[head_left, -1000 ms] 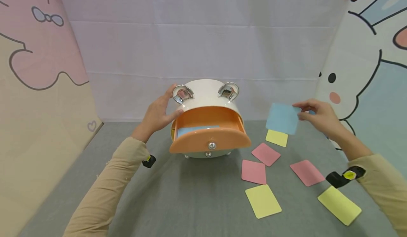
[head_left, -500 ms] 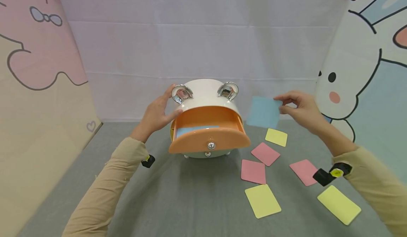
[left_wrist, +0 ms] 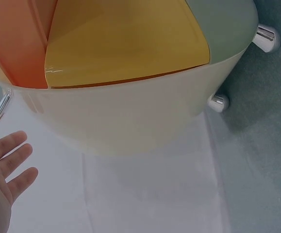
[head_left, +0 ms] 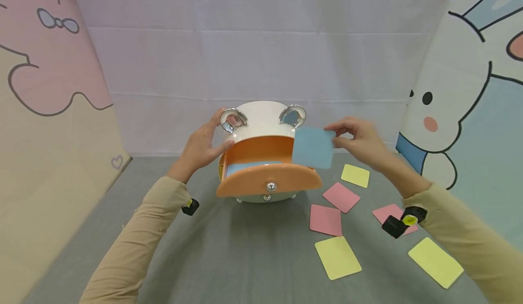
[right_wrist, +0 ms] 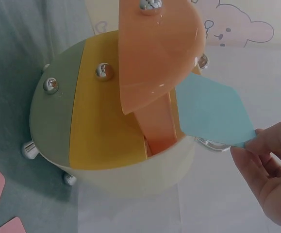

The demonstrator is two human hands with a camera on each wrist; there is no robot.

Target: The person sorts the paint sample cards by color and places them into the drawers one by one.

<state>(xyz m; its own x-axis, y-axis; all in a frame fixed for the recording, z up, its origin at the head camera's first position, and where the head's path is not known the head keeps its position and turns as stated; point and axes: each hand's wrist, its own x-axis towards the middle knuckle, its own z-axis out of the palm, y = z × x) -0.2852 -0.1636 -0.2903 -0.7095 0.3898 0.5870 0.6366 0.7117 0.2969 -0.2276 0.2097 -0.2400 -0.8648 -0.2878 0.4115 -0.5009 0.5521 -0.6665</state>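
A white rounded drawer box (head_left: 261, 120) with chrome ears stands mid-table, its orange top drawer (head_left: 253, 181) pulled out. Light blue paper (head_left: 245, 166) lies inside the drawer. My left hand (head_left: 200, 149) is at the box's left side, thumb near its upper front edge; the left wrist view has the fingers (left_wrist: 19, 182) stretched out. Between thumb and fingers, my right hand (head_left: 361, 141) pinches a light blue card (head_left: 312, 148) by one edge. This card hangs over the drawer's right end, and in the right wrist view it overlaps the drawer opening.
Pink cards (head_left: 325, 220) and yellow cards (head_left: 338, 258) lie scattered on the grey cloth (head_left: 245, 258) at the right. Below the orange drawer are a yellow drawer (right_wrist: 99, 121) and a green drawer (right_wrist: 57, 111). A white curtain (head_left: 253, 63) hangs behind.
My right hand has carried the blue card leftward, from above the far yellow card to the drawer's right end. My left hand and the box have stayed put.
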